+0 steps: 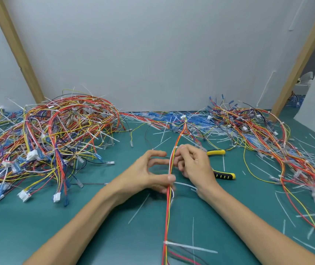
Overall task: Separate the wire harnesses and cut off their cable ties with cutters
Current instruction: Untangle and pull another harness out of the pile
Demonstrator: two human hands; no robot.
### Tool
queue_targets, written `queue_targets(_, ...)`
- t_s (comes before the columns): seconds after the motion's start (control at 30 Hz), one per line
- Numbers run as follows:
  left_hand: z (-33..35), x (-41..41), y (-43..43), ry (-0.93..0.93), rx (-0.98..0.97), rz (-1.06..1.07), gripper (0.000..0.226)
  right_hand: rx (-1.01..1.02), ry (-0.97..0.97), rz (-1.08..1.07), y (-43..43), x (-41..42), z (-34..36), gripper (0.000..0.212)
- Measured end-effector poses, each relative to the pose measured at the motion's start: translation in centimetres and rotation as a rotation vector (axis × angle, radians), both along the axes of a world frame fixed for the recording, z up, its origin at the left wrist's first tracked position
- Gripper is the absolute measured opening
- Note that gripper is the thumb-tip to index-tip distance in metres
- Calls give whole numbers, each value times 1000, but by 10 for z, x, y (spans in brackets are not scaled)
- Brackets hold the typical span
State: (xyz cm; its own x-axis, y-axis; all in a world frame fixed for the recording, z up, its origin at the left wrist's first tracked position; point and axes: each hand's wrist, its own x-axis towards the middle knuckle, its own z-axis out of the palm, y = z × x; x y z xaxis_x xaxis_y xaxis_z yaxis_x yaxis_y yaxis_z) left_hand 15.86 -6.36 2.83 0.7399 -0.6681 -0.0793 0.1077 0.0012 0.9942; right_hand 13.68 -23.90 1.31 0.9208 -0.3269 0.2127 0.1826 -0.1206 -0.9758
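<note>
Now at centre: thin bundled harness of red, orange, yellow and white wires, running up the green mat from the near edge.
Left hand: thumb and fingertips pinch the harness low down.
Right hand: curled fingers grasp the same harness higher up, at a white cable tie.
Cutters: yellow-and-black handles lie on the mat just behind the right hand, partly hidden.
Surroundings: tangled wire pile at left, another at right; loose white tie offcuts scattered between.

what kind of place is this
Probably a wire-harness rework bench: heaps of tied wire harnesses, snipped cable ties strewn over a green mat, and yellow-handled cutters.
</note>
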Motion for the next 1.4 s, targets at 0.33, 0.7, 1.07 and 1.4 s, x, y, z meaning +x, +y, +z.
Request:
queue_targets(0.33, -3, -1, 0, -14, 5, -86, 7, 84, -5, -82, -3, 1, 1, 30)
queue_targets(0.7, -10, 27, 12, -59, -241, 306, 13, 129, 34, -29, -2, 1, 2, 26)
queue_targets(1.07, -22, 23, -1, -723, 256, 427, 12, -727, 30, 142, 9, -7, -2, 36)
queue_targets(1.4, -24, 19, -5, -889, 434, 547, 12, -734, -30, 181, 7, -6, 2, 39)
